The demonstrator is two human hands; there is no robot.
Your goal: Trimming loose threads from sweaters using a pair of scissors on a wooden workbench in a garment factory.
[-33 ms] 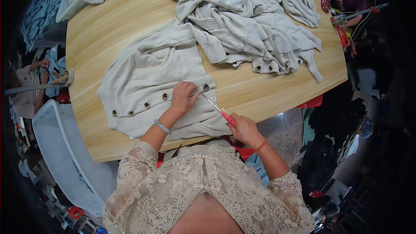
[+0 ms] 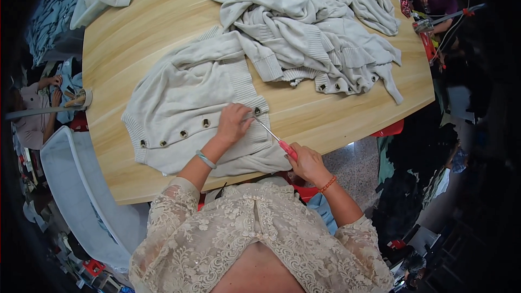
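Perhaps the pink-handled tool [image 2: 288, 150], clasped in the right hand [image 2: 307, 163], could slip if the cardigan [image 2: 182, 95], lying to the near left of the knitwear heap [image 2: 304, 28], shifts, snagging it or jabbing the left hand [image 2: 233, 123], whose fingers close together on the garment.

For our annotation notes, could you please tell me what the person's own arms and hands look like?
Beige floral lace sleeves leave the forearms bare. The left hand is ungloved, with a smooth pale-green bangle around its wrist. The right hand is also ungloved, with an orange-red beaded bracelet around its wrist.
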